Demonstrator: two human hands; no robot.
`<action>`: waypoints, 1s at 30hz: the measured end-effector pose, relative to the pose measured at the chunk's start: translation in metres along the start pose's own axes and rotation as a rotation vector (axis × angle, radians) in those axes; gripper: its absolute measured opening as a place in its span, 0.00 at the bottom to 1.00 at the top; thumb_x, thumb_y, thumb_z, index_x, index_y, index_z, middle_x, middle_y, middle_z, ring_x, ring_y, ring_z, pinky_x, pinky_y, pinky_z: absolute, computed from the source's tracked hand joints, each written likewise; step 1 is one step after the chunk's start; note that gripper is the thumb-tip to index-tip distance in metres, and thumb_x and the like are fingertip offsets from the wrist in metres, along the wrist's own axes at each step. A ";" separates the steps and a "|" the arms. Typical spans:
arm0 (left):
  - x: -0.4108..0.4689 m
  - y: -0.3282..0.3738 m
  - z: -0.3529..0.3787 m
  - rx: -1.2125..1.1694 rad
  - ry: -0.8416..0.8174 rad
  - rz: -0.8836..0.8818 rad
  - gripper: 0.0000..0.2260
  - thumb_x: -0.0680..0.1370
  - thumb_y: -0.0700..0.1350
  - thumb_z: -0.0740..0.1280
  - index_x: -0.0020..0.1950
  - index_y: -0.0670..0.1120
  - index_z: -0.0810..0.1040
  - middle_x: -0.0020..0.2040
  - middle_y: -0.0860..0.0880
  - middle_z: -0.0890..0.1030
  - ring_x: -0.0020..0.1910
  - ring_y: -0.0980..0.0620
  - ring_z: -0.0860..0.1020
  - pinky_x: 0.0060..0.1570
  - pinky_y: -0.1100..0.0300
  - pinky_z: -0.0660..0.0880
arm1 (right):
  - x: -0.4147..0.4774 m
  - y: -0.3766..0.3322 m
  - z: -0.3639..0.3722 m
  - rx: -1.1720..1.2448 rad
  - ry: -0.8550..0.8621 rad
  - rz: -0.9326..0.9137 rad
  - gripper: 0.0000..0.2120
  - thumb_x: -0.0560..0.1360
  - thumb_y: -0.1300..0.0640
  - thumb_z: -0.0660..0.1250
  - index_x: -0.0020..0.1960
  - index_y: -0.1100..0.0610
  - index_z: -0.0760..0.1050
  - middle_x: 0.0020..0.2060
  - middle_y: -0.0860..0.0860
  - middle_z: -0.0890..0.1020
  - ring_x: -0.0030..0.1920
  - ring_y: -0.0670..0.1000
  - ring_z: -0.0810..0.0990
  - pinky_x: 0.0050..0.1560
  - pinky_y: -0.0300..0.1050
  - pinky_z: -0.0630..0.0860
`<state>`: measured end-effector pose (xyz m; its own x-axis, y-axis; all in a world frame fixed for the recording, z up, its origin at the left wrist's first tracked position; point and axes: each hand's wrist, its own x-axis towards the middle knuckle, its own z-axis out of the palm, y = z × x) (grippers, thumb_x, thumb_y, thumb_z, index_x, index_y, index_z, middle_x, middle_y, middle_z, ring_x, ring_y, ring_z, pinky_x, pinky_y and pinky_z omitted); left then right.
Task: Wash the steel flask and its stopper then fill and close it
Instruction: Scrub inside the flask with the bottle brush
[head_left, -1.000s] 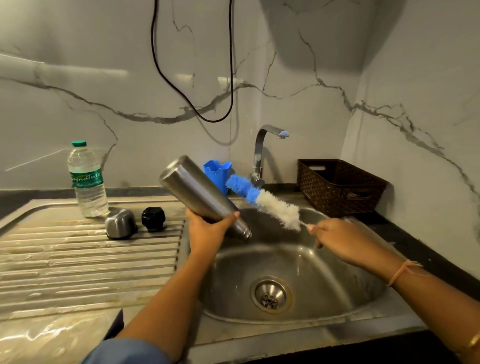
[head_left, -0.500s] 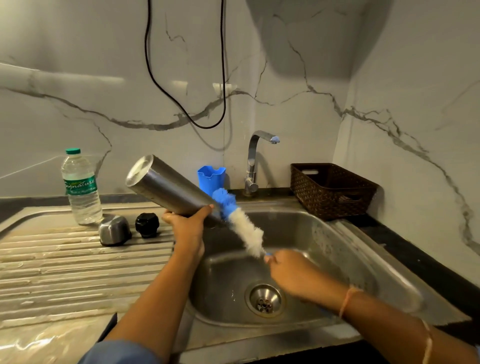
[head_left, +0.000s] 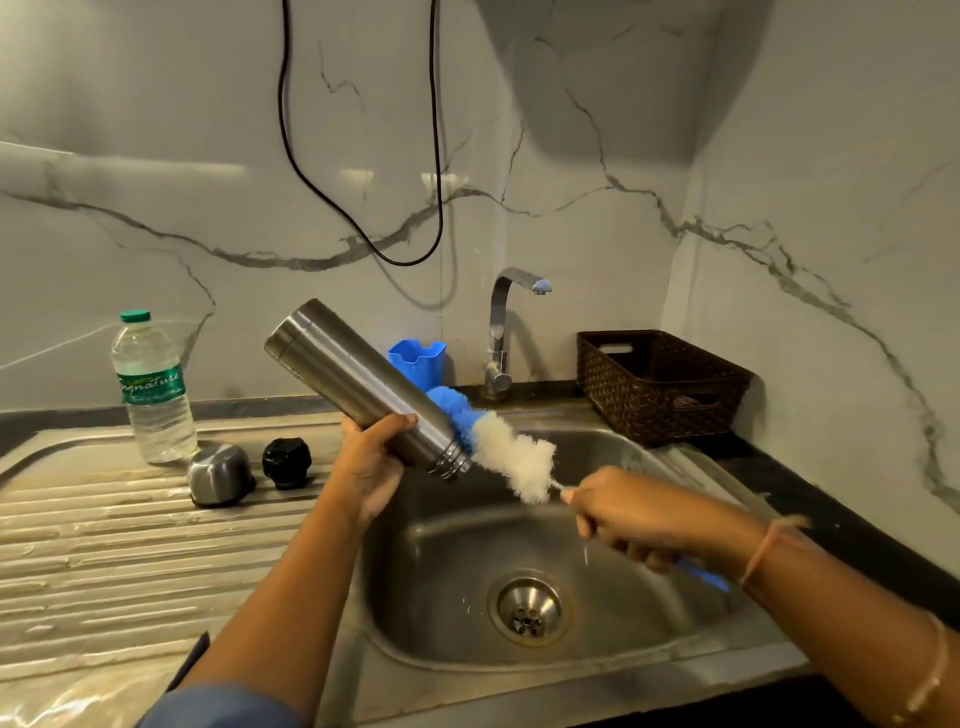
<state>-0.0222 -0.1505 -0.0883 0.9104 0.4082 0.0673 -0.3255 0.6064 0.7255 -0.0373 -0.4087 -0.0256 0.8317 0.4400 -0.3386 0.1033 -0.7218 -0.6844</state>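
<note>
Left hand (head_left: 371, 457) grips the steel flask (head_left: 358, 387) around its lower body, above the sink (head_left: 441, 561) basin's 10 o'clock edge. The flask is tilted, mouth toward 4 o'clock. Right hand (head_left: 628, 514) is closed around the bottle brush (head_left: 511, 457) handle; the bristles lie just beside the mouth. The black stopper (head_left: 287, 462) sits on the drainboard (head_left: 104, 561), at 9 o'clock of the left hand.
</note>
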 end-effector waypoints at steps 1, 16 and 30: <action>-0.001 0.000 0.002 -0.030 -0.031 -0.025 0.41 0.62 0.34 0.74 0.72 0.42 0.60 0.64 0.39 0.74 0.58 0.43 0.77 0.42 0.52 0.81 | 0.003 0.000 -0.009 0.019 -0.001 0.016 0.17 0.81 0.48 0.53 0.39 0.55 0.69 0.24 0.47 0.64 0.20 0.43 0.58 0.19 0.34 0.54; -0.016 -0.009 0.016 -0.394 0.003 0.022 0.36 0.60 0.37 0.77 0.65 0.41 0.69 0.55 0.40 0.80 0.53 0.43 0.81 0.60 0.47 0.74 | 0.043 0.031 -0.032 0.577 -0.310 0.080 0.19 0.81 0.50 0.55 0.34 0.57 0.68 0.20 0.46 0.60 0.17 0.41 0.56 0.15 0.31 0.52; -0.008 -0.025 0.001 0.380 0.156 0.226 0.28 0.63 0.38 0.78 0.60 0.46 0.72 0.57 0.46 0.79 0.56 0.49 0.78 0.60 0.51 0.74 | 0.020 0.014 -0.011 1.073 -0.401 0.142 0.19 0.80 0.51 0.54 0.33 0.58 0.65 0.17 0.46 0.60 0.13 0.42 0.58 0.14 0.28 0.53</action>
<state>-0.0208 -0.1692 -0.1061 0.7686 0.6168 0.1696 -0.3680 0.2094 0.9059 -0.0132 -0.4155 -0.0349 0.5456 0.6682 -0.5058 -0.6540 -0.0378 -0.7555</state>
